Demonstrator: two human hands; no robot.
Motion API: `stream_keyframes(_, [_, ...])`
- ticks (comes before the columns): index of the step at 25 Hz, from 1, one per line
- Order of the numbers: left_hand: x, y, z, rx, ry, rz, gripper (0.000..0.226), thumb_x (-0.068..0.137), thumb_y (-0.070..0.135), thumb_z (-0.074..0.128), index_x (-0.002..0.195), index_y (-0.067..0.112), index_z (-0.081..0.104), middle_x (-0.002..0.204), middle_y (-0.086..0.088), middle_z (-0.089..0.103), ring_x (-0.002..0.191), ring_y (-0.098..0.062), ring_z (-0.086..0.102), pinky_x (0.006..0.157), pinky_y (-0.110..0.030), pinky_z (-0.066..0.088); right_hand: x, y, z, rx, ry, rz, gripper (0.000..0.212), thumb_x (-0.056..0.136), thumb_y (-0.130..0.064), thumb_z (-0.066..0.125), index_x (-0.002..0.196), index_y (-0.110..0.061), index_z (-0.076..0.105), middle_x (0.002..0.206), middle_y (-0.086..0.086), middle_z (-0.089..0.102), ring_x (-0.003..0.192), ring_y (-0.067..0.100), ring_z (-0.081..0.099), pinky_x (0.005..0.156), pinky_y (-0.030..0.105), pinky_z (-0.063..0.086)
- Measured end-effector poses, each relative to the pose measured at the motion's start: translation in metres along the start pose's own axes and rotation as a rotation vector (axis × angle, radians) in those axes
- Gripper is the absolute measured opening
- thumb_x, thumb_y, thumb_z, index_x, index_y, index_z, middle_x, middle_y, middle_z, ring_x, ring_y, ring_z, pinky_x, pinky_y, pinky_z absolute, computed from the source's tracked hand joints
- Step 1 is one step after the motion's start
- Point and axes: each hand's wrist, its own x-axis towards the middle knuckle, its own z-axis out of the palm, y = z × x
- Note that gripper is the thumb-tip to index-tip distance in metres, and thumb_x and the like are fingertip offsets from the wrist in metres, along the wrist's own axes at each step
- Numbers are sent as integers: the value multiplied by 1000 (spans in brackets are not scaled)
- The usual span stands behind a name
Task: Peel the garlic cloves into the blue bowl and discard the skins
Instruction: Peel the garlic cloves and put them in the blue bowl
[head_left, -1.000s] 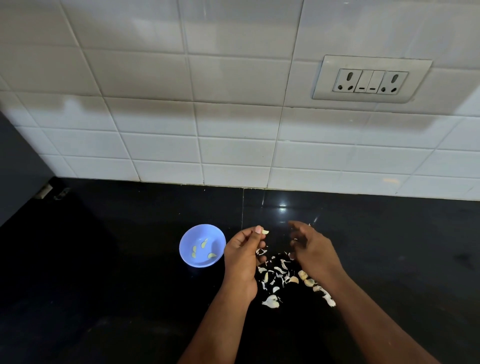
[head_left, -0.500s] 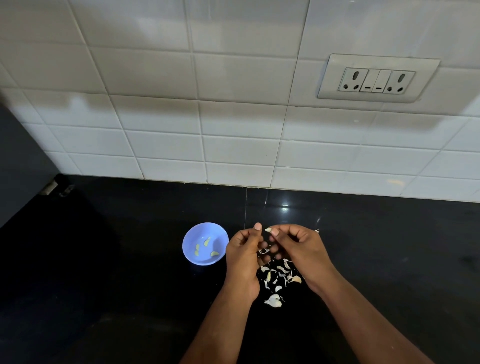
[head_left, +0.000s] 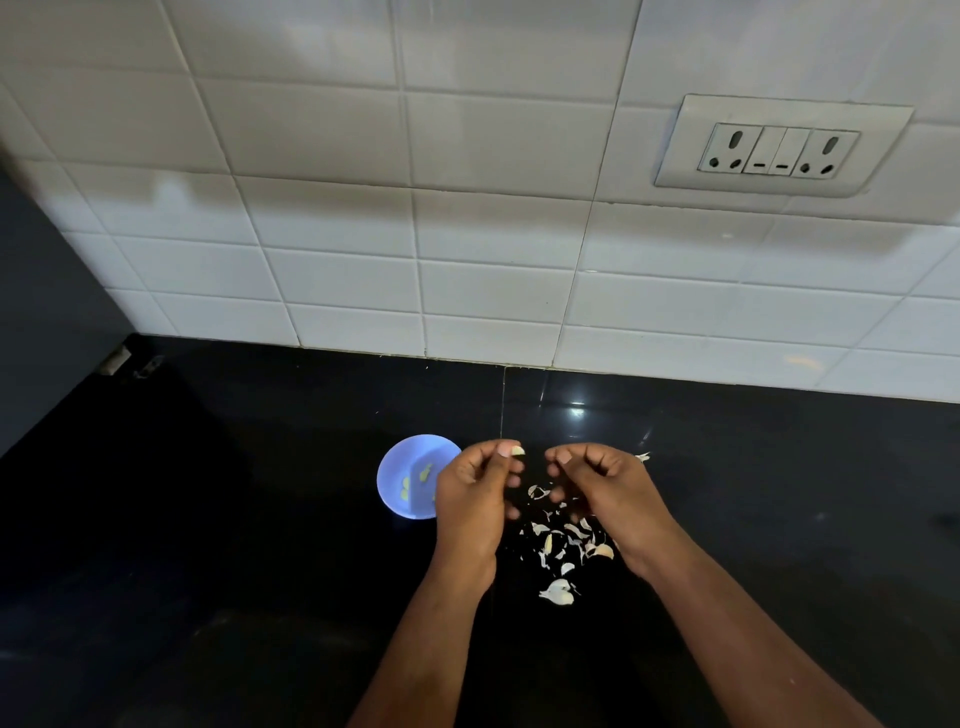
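A small blue bowl (head_left: 397, 470) sits on the black counter with a few peeled cloves inside; its right side is hidden behind my left hand (head_left: 475, 499). My left hand pinches a pale garlic clove (head_left: 518, 451) between thumb and fingertips. Just to its right my right hand (head_left: 605, 486) hovers with curled fingers, a small gap between the two hands; whether it holds a bit of skin is unclear. Below and between the hands lies a scatter of garlic skins and unpeeled cloves (head_left: 563, 545).
The black counter (head_left: 260, 519) runs back to a white tiled wall (head_left: 467, 234) with a socket plate (head_left: 779, 148) at the upper right. A dark appliance or cabinet side (head_left: 47, 322) stands at the far left.
My right hand came in to meet the left at the clove, then drew a little apart to the right. The view shifted closer to the wall.
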Motion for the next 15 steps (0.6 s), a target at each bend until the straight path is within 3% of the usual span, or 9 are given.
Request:
stream_keyframes(2, [9,7,-22,244,100,96,18,104,21,63,94,22,77,81,10,74,77,-6,67,67,-21,50,8,5,-12,-241,58,-17,16,103,-20,64,102,-29,77,97,-6,78,78,12,76,66,31,55])
stream_keyframes(5, [22,18,-57,900,279,205,20,102,28,60,89,26,75,81,13,70,83,-13,66,79,-31,43,20,14,-31,-766,-24,-3,15,94,-29,71,90,-44,72,93,-21,75,86,2,71,84,33,58])
stream_keyframes(9, [40,13,-81,1410,325,270,24,105,31,53,104,32,76,95,8,70,92,-14,59,84,-34,25,16,13,-25,-1051,-124,94,12,86,-36,72,77,-45,73,80,-28,71,81,-3,67,74,26,53])
stream_keyframes(11, [43,8,-84,1504,315,274,27,106,33,50,107,31,77,95,5,68,98,-18,55,87,-37,26,10,15,-14,-1080,-145,99,7,84,-46,76,78,-41,73,81,-23,72,81,0,67,67,23,45])
stream_keyframes(13, [41,8,-82,1389,362,309,23,103,32,55,107,30,78,98,5,69,106,-21,55,95,-42,28,4,24,0,-1142,-143,98,20,81,-56,77,86,-37,74,84,-16,72,83,7,67,69,26,47])
stream_keyframes(15, [34,7,-74,1239,401,377,19,101,31,61,106,26,78,101,5,71,111,-23,57,99,-45,30,0,33,11,-1225,-141,62,23,83,-54,74,93,-33,74,93,-11,73,92,15,69,76,30,52])
